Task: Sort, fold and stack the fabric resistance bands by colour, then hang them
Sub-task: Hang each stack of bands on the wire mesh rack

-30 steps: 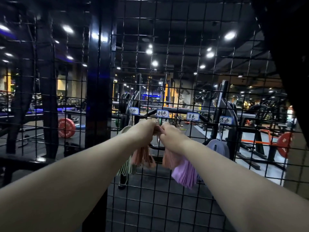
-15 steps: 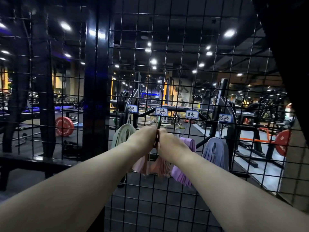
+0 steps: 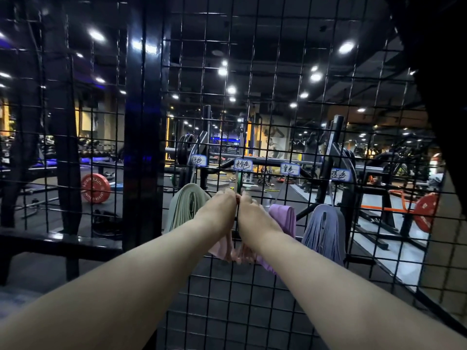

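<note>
Both arms reach forward to a black wire grid panel (image 3: pixel 252 286). My left hand (image 3: pixel 218 210) and my right hand (image 3: pixel 254 214) meet knuckle to knuckle at the grid, both gripping the top of a bundle of pink bands (image 3: pixel 227 251) that hangs below them. Green bands (image 3: pixel 184 207) hang on the left. Purple bands (image 3: pixel 284 218) hang just right of my right hand, partly behind it. Blue-grey bands (image 3: pixel 324 228) hang farther right on a hook. Above each bundle a small handwritten label (image 3: pixel 243 164) is fixed to the grid.
A thick black post (image 3: pixel 142 147) stands left of the grid. Behind the mesh lies a dim gym with racks, a barbell with a red plate (image 3: pixel 95 188) on the left and another red plate (image 3: pixel 427 212) on the right.
The view tilted up and my hands sit lower in it. They stay together on the pink bands at the grid. The green and blue-grey bundles came fully into view.
</note>
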A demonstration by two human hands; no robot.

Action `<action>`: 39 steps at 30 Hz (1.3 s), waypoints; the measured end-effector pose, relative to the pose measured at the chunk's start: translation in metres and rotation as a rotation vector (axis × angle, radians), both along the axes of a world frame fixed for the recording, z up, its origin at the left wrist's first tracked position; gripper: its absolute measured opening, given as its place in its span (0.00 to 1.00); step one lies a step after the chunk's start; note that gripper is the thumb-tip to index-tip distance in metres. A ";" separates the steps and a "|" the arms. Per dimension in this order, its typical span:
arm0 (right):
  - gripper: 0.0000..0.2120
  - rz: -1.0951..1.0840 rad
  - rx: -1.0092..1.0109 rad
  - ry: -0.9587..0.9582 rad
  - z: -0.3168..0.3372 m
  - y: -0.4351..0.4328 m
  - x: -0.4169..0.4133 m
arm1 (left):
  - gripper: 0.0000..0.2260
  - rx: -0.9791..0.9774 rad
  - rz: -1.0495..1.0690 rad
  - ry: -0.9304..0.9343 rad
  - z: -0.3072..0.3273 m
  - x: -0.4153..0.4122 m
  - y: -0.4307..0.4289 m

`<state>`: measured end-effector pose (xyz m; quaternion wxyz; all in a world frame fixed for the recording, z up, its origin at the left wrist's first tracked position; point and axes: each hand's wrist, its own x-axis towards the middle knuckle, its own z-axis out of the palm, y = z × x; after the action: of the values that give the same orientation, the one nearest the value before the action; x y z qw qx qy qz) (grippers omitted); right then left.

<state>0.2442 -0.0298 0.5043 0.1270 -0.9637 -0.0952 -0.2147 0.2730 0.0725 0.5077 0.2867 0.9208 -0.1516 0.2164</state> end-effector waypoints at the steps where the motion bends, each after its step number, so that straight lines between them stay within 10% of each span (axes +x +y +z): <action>1: 0.26 -0.013 -0.015 -0.002 -0.002 0.001 -0.001 | 0.11 0.025 0.022 0.022 0.000 0.002 0.000; 7: 0.17 -0.110 -0.096 -0.051 -0.005 0.012 -0.006 | 0.02 -0.071 -0.031 0.068 0.000 0.002 0.005; 20: 0.26 -0.117 0.001 0.038 -0.015 0.013 -0.015 | 0.22 -0.790 -0.354 0.291 -0.024 0.006 0.000; 28: 0.19 -0.136 0.089 0.143 -0.026 0.012 -0.032 | 0.02 -0.499 -0.136 0.193 -0.039 -0.023 0.001; 39: 0.17 -0.113 0.145 0.139 -0.045 0.007 -0.043 | 0.09 -0.414 -0.111 0.127 -0.057 -0.037 -0.001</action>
<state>0.2015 -0.0225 0.4598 0.1903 -0.9684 -0.0162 -0.1605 0.2361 0.0717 0.4510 0.4902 0.8443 -0.1358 0.1685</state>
